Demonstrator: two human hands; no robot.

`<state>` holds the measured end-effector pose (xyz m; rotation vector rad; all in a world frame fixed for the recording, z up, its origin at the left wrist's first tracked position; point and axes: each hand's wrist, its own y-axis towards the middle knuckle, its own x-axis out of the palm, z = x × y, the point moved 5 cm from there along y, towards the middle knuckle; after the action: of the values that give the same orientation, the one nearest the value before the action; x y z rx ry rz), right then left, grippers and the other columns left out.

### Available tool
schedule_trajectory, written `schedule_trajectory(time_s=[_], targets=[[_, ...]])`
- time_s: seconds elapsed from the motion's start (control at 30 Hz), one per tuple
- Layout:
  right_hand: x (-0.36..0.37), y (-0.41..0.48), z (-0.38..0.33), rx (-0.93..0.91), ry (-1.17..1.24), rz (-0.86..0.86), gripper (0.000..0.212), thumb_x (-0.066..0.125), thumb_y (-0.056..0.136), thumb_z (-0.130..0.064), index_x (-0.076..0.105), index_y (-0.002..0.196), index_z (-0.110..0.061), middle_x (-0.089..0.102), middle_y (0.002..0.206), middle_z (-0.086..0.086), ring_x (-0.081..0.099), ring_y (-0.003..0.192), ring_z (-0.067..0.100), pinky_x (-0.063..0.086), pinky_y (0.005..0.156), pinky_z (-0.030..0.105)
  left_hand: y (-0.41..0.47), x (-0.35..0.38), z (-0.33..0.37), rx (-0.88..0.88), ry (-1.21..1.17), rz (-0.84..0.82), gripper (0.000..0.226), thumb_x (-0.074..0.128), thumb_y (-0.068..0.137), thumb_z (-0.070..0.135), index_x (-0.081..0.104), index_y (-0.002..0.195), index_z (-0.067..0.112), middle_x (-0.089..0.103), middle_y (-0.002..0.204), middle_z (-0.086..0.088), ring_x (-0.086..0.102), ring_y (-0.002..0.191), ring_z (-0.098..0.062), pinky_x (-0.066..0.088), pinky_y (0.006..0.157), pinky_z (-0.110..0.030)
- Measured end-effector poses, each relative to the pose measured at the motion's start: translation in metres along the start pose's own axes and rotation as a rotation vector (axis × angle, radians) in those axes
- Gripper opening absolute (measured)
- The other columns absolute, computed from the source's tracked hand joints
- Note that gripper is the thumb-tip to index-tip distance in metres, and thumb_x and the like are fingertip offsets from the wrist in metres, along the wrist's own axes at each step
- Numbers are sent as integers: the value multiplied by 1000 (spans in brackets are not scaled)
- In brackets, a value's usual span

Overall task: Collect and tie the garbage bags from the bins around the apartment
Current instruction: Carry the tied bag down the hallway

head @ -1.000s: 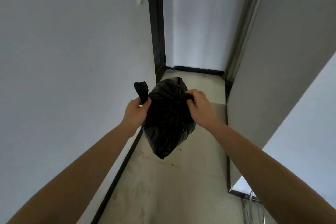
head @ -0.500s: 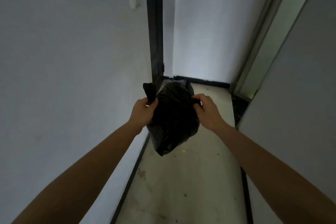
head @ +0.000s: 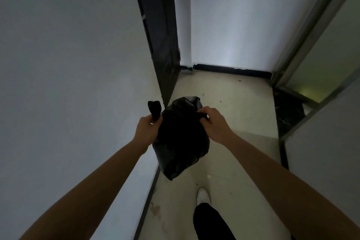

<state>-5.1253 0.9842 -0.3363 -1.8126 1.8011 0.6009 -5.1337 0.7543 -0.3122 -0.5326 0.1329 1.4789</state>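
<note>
A black garbage bag (head: 181,142) hangs in the air above the pale floor (head: 233,103), just this side of the foot of the dark door (head: 159,35). The left hand (head: 148,128), nearer the door, has its grip clamped on 1 twisted tail of the bag's top; the right hand (head: 214,122) pinches the other tail. A white shoe (head: 203,196) stands on the floor, farther from the door.

walls (head: 68,64) pale grey | floor (head: 233,103) cream, speckled | dark door (head: 159,35) left | black skirting (head: 231,71) ahead
</note>
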Motion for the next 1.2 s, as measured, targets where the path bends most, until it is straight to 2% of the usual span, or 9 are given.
schedule_trajectory(time_s=[0.13,0.33,0.5,0.73,0.87,0.97,1.03,1.1,1.2], targets=[[22,92,50,115,-12,-110,29,46,97,-7,58,121,-18,54,122,11,53,109,26,34,86,23,95,22,-20,-143,40,-12,17,55,101,32,57,101,15,57,82,8,54,75,-5,40,63,-13],[98,181,131,253,-23,-199,28,50,95,-5,61,119,-13,51,126,13,57,107,28,40,88,25,209,60,-111,-336,97,-63,26,53,101,30,58,91,7,53,82,-14,43,66,-16,34,58,-26],[197,229,237,374,-21,-156,30,53,90,-5,67,114,-16,57,118,11,53,114,23,44,89,25,292,110,-233,-432,149,-59,28,52,101,33,56,88,9,56,82,-14,50,73,-20,37,64,-31],[369,240,394,528,-84,-257,36,49,91,-8,66,120,-19,60,114,14,57,109,27,37,82,23,351,180,-457,-644,241,-136,33,50,99,26,52,69,15,60,77,-8,55,72,-21,40,65,-31],[446,234,457,585,-96,-342,33,50,97,-15,66,124,-22,63,125,11,60,112,27,42,90,25,354,200,-537,-665,266,-107,24,51,100,29,58,85,11,61,80,-6,57,73,-19,45,67,-32],[474,221,483,650,-71,-354,28,49,100,-23,65,123,-24,63,129,2,60,115,19,38,88,18,349,205,-566,-619,296,-82,25,47,101,31,61,111,12,67,103,-7,64,94,-22,52,86,-36],[478,214,483,633,-76,-371,29,47,101,-24,64,125,-21,65,128,1,62,112,17,37,86,16,343,202,-569,-603,319,-71,25,44,101,30,61,111,15,67,106,-6,64,98,-23,53,92,-41],[471,212,473,599,-97,-401,33,44,102,-26,62,128,-19,65,128,4,63,111,20,40,87,21,340,197,-560,-585,342,-62,23,41,102,27,61,106,15,66,106,-6,63,95,-22,53,89,-40],[439,221,442,503,-186,-413,37,41,103,-30,54,136,-20,55,132,10,59,114,28,43,95,33,345,187,-515,-451,472,-97,28,36,105,25,60,112,11,60,111,-8,54,91,-15,39,77,-26]])
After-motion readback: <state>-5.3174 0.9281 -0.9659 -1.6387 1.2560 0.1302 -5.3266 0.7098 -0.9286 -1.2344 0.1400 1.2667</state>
